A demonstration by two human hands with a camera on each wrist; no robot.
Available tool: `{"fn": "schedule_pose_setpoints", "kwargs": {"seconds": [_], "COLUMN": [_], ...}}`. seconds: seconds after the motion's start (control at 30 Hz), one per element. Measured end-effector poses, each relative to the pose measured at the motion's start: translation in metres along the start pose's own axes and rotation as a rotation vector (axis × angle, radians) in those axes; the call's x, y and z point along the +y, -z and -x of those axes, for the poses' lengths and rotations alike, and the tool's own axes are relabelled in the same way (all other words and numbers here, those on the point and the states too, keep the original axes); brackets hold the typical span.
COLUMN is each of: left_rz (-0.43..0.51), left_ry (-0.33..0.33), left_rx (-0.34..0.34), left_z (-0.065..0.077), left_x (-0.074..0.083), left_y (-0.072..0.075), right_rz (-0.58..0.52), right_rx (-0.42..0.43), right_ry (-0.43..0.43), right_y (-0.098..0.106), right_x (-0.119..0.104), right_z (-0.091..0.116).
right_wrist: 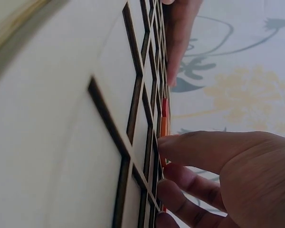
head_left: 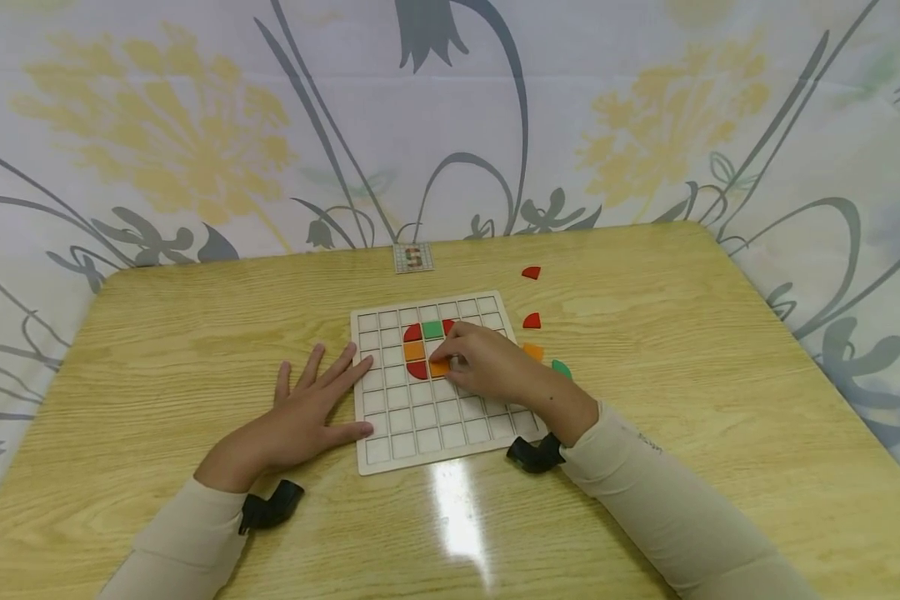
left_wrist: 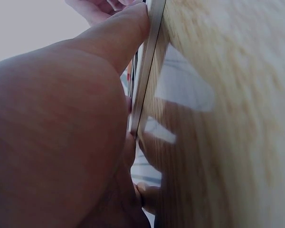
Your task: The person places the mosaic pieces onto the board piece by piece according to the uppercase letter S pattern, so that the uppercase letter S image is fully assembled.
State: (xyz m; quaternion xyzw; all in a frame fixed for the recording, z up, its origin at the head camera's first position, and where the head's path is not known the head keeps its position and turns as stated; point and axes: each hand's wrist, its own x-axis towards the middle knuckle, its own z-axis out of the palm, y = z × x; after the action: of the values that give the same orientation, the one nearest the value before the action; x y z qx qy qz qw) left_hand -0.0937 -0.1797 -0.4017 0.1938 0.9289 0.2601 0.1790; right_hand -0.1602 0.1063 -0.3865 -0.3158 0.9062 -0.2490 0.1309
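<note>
A pale grid board (head_left: 427, 442) lies on the wooden table. Set in its cells are a green square tile (head_left: 432, 330), an orange square tile (head_left: 414, 351) and red quarter-round tiles (head_left: 412, 333). My right hand (head_left: 487, 362) reaches over the board, thumb and fingers bent at a second orange square tile (head_left: 440, 368) beside the lower red one; its fingertips hide part of that tile. In the right wrist view the thumb (right_wrist: 190, 149) and fingers meet the board's surface. My left hand (head_left: 300, 429) is spread flat, fingertips and thumb resting on the board's left edge.
A small pattern card (head_left: 413, 258) lies at the table's far edge. Right of the board lie two red quarter-round tiles (head_left: 532, 321), an orange tile (head_left: 533, 352) and a green rounded tile (head_left: 562, 368), partly behind my right wrist. A flowered cloth (head_left: 450, 125) hangs behind the table.
</note>
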Motion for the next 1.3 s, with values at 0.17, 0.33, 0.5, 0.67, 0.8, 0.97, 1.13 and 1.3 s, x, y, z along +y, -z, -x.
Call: {"fn": "schedule_pose_setpoints", "kwargs": {"seconds": [0.17,0.33,0.5,0.67,0.8,0.97,1.13,1.3], "left_rz": [-0.001,0.006,0.01,0.014,0.015,0.021,0.016,0.007], "left_ry": [-0.002,-0.003,0.004,0.002,-0.006,-0.011,-0.004,-0.002], "left_rx": [0.014,0.022,0.036,0.038,0.038,0.039,0.029,0.028], "left_z": [-0.001,0.002,0.005,0.005,0.004,0.005,0.005,0.003], "left_x": [0.001,0.002,0.003,0.004,0.005,0.006,0.005,0.004], "left_y": [0.002,-0.002,-0.007,-0.006,-0.002,-0.002,-0.003,-0.002], "right_rz": [0.014,0.083,0.09,0.098,0.09,0.086,0.077,0.091], "right_rx": [0.0,-0.014,0.034,0.175,0.271,0.344,0.377,0.388], "right_ry": [0.011,0.047,0.071,0.109,0.127,0.12,0.091,0.046], "right_y": [0.002,0.002,0.003,0.015,0.029,0.04,0.046,0.052], "right_x": [-0.001,-0.003,-0.003,0.002,0.007,0.016,0.03,0.042], "right_z": [0.0,0.005,0.013,0.023,0.03,0.037,0.043,0.046]}}
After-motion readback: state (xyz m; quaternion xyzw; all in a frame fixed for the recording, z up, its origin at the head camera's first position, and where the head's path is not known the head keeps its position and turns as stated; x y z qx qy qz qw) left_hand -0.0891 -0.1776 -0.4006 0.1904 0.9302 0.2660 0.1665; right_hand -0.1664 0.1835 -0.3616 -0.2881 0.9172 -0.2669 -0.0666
